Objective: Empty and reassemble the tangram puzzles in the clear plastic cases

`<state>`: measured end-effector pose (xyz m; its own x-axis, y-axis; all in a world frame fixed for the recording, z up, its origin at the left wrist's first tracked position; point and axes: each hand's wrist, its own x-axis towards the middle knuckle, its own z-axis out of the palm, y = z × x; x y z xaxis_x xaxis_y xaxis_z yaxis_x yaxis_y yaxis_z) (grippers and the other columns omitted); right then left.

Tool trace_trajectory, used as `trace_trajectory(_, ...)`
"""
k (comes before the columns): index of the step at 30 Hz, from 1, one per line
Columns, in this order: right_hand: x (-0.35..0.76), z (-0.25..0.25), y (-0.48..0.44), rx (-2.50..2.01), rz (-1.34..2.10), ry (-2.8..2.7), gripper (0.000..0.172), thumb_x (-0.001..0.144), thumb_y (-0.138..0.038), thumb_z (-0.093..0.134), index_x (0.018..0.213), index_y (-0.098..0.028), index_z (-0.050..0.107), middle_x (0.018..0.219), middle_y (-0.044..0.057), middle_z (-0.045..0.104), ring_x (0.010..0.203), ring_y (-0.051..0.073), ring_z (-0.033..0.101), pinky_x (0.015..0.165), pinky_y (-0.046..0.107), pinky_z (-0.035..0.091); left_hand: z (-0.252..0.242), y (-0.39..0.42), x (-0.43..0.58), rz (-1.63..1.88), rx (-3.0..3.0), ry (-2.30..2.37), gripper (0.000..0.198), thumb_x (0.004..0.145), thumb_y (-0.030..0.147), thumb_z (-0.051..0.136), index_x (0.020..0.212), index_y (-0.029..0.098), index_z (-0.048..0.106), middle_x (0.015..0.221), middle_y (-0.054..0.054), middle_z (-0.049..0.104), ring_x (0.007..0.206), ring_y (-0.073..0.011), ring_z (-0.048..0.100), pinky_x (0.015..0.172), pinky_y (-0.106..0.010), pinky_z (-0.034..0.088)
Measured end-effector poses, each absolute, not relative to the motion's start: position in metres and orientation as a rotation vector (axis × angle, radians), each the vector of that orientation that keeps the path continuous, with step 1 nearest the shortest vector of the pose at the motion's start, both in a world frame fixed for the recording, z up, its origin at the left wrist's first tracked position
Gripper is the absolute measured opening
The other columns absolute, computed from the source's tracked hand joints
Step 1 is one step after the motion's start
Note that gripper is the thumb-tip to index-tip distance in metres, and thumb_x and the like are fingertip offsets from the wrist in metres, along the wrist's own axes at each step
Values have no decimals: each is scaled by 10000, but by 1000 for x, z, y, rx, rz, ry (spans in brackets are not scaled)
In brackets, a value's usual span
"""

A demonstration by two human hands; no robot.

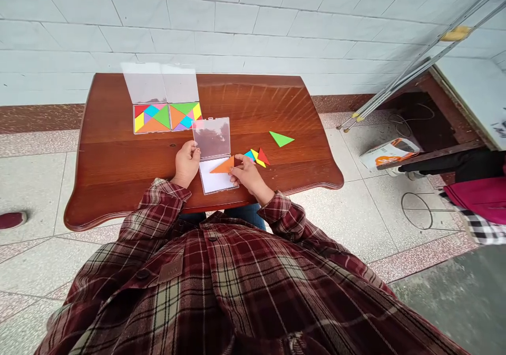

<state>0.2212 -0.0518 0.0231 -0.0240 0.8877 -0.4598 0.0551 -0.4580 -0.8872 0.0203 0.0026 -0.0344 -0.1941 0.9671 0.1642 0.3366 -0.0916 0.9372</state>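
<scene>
On the brown wooden table (118,160) an open clear plastic case (215,178) lies in front of me, its lid (211,138) standing up. My left hand (186,163) grips the case's left edge by the hinge. My right hand (245,175) pinches an orange triangle (222,166) that rests over the case's white base. Just right of that hand lie small loose pieces: blue, yellow and red (259,156). A green triangle (280,138) sits farther right on the table.
Two more open cases with coloured tangram pieces (166,117) lie at the table's back left, lids up against the tiled wall. A white box (389,152), metal rods (415,65) and dark and pink cloth (480,191) are on the right.
</scene>
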Motion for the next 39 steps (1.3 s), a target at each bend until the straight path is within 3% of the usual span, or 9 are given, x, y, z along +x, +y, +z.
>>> trace_trajectory(6, 205, 18, -64, -1468, 1666, -1045, 531, 780, -158, 631, 1253, -224, 399, 759, -76, 622, 577, 84, 655, 504, 179, 524, -34, 2, 20, 1303, 1468, 1546, 178, 812, 205, 550, 985, 183, 585, 744, 16, 625, 671, -121, 593, 686, -260, 465)
trace_trajectory(14, 208, 18, -58, -1569, 1585, -1438, 503, 809, -162, 584, 1296, -210, 464, 957, 7, 648, 576, 80, 625, 444, 185, 464, -30, 1, 22, 1292, 1448, 1548, 169, 810, 191, 553, 976, 188, 583, 744, 17, 626, 671, -121, 588, 680, -263, 461)
trace_trajectory(19, 210, 12, -54, -1636, 1389, -1639, 523, 803, -158, 580, 1319, -178, 497, 1124, 64, 626, 648, 93, 630, 603, 257, 533, -32, 1, 21, 1286, 1465, 1550, 174, 812, 192, 554, 983, 193, 585, 759, 13, 626, 682, -124, 590, 692, -266, 471)
trace_trajectory(25, 215, 7, -54, -1608, 1177, -1806, 509, 789, -154, 599, 1293, -169, 534, 1166, 78, 641, 681, 103, 568, 846, 355, 532, -34, 1, 19, 1278, 1472, 1545, 172, 826, 215, 538, 992, 193, 580, 787, 4, 619, 724, -129, 608, 705, -263, 480)
trace_trajectory(31, 226, 12, -57, -1593, 1127, -1772, 474, 808, -165, 585, 1281, -184, 550, 1172, 84, 645, 726, 129, 577, 848, 352, 519, -33, 1, 18, 1267, 1481, 1581, 177, 819, 216, 546, 989, 187, 586, 782, 3, 624, 752, -134, 624, 749, -273, 491)
trace_trajectory(36, 220, 13, -62, -1511, 1090, -1902, 352, 816, -152, 584, 1161, -207, 622, 1131, 62, 653, 701, 130, 578, 883, 359, 511, -33, 2, 19, 1267, 1479, 1581, 171, 825, 224, 545, 989, 192, 583, 770, 11, 630, 709, -127, 615, 732, -271, 490)
trace_trajectory(39, 210, 15, -66, -1449, 1063, -2017, 340, 820, -134, 584, 1148, -208, 636, 1154, 78, 646, 814, 164, 613, 919, 363, 502, -34, 1, 18, 1271, 1486, 1600, 169, 825, 225, 546, 986, 191, 583, 772, 7, 631, 711, -132, 616, 738, -278, 492)
